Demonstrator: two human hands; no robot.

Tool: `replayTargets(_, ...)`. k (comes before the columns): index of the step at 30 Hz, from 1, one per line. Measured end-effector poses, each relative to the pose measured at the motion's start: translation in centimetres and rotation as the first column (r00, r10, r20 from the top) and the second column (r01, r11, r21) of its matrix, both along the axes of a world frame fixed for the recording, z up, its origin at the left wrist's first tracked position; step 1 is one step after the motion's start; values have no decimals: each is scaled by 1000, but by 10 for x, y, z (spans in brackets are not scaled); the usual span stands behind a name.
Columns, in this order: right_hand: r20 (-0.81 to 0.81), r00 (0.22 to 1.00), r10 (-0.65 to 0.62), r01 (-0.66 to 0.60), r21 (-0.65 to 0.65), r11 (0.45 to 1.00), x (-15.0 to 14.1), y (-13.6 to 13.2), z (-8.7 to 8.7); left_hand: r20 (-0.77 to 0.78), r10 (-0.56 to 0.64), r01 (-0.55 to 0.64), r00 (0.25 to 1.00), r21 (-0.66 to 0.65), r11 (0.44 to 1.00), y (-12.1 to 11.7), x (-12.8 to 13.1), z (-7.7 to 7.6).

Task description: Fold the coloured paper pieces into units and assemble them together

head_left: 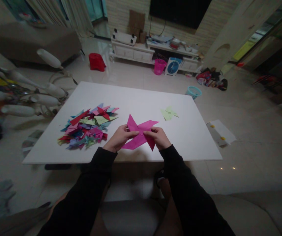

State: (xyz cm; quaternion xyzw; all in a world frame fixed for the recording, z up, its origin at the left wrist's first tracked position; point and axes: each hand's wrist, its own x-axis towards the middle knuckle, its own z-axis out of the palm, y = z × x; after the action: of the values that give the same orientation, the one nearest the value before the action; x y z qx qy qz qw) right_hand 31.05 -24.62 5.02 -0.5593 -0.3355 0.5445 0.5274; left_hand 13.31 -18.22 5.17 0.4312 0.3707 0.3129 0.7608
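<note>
Between both hands, over the front part of the white table [141, 95], is a pink folded paper pinwheel [141, 127] with pointed arms. My left hand [121, 136] grips its left side, thumb pressed on the paper near the centre. On the other side my right hand [159, 136] pinches it the same way, the two thumb tips close together. Fingers behind the paper are partly hidden. To the left lies a heap of colourful folded paper pieces [89, 126]. A pale green paper pinwheel [169, 113] rests flat on the table at the right.
A white sheet with yellow spots [220, 132] is beside the table's right edge. Beyond the table are a blue basket [194, 91], a red stool [97, 62], a pink bin [159, 67] and a fan [173, 66]. Lamp arms [32, 95] reach in from the left.
</note>
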Motion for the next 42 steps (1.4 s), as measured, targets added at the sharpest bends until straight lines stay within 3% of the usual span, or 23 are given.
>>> replayTargets(4, 17, 1000, 19, -19, -9, 1000, 1, -1, 1, -21, 3, -3, 1000, 4, 1000, 0, 0, -1)
replayTargets(13, 288, 956, 54, -56, -3, 998, 5, -2, 4, -129, 32, -11, 991, 154, 988, 6, -4, -4)
replayTargets(42, 151, 988, 14, -18, 23, 1000, 5, 1, -3, -111, 5, 9, 994, 123, 992, 5, -5, -5)
